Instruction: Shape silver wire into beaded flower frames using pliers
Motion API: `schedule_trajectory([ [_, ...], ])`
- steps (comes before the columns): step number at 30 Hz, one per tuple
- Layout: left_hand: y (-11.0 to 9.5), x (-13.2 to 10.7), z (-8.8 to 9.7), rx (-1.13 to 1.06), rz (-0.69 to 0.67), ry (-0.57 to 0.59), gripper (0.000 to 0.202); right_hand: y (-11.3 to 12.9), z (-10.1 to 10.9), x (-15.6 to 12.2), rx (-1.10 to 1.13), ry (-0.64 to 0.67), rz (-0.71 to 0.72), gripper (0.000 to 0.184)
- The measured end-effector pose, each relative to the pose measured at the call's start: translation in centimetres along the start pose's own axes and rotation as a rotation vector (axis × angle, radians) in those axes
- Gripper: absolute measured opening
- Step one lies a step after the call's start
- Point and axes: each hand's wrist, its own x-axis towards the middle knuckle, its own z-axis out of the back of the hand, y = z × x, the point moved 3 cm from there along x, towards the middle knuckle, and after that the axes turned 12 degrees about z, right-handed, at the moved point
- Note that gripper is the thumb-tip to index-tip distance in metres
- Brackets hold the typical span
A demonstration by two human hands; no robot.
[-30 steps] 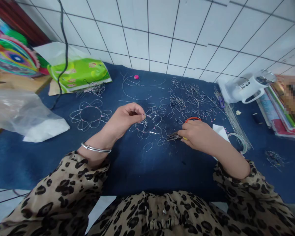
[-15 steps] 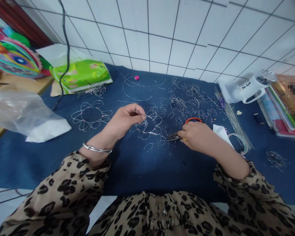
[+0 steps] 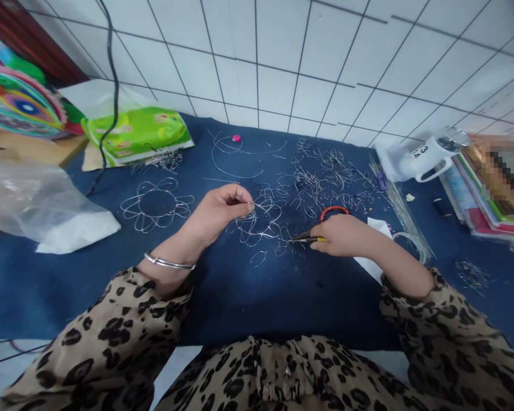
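Observation:
Between thumb and fingers, my left hand [image 3: 225,211] pinches a thin silver wire at the edge of a looped wire flower shape [image 3: 268,228] near the middle of the cloth. My right hand [image 3: 338,234] is closed round a pair of pliers [image 3: 304,239] with a red-orange handle loop. Their jaws point left, beside a small bent wire piece [image 3: 281,246]; whether they grip it I cannot tell. Left of my left hand lies a second wire flower [image 3: 157,206] with petal loops around a ring and tiny pink dots.
Bent wire bits [image 3: 312,177] lie scattered beyond my right hand. A green packet [image 3: 141,137] and a plastic bag [image 3: 47,200] are at left. At right stand a white mug [image 3: 430,157] and books [image 3: 475,200], near straight wires [image 3: 411,214] and a wire coil [image 3: 413,245].
The pliers have turned slightly in my right hand, showing a yellow handle part, with the jaws still near the small wire piece. My left hand keeps its pinch. The view has shifted slightly.

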Motion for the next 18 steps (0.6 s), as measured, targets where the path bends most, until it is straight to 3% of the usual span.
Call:
schedule_trajectory([
  [12, -0.2, -0.4, 0.0, 0.039, -0.018, 0.001, 0.007, -1.6, -0.6, 0.7, 0.42, 0.184, 0.025, 0.037],
  [18, -0.2, -0.4, 0.0, 0.06, -0.04, -0.017, 0.006, -1.4, -1.2, 0.5, 0.522, 0.153, 0.018, 0.04],
])
